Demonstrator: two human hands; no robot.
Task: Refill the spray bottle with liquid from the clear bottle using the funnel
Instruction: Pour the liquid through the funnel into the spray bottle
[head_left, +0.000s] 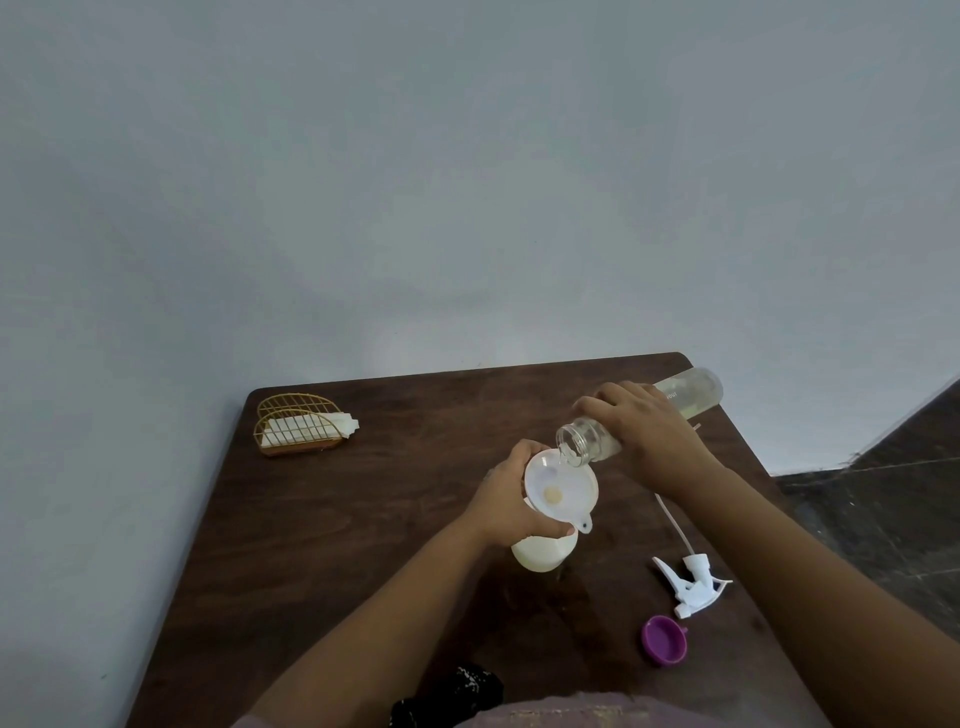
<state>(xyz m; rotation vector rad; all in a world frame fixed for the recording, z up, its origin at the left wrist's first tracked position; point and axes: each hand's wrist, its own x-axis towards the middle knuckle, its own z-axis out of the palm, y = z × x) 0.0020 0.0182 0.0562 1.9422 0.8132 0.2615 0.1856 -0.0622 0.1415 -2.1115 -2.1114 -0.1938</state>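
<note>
A white spray bottle (543, 556) stands on the dark wooden table (363, 519) with a white funnel (563, 491) seated in its neck. My left hand (511, 499) grips the bottle just under the funnel. In my right hand (652, 434) the clear bottle (691, 395) lies tipped nearly flat, its open mouth (574, 447) over the funnel's rim, and a thin stream of clear liquid runs into the funnel. A little liquid pools at the funnel's bottom.
The white trigger sprayer head (691, 584) with its long tube lies on the table at the right. Nearer me sits a purple cap (664, 640). A gold wire napkin holder (298, 423) stands at the far left corner. The table edges are close on both sides.
</note>
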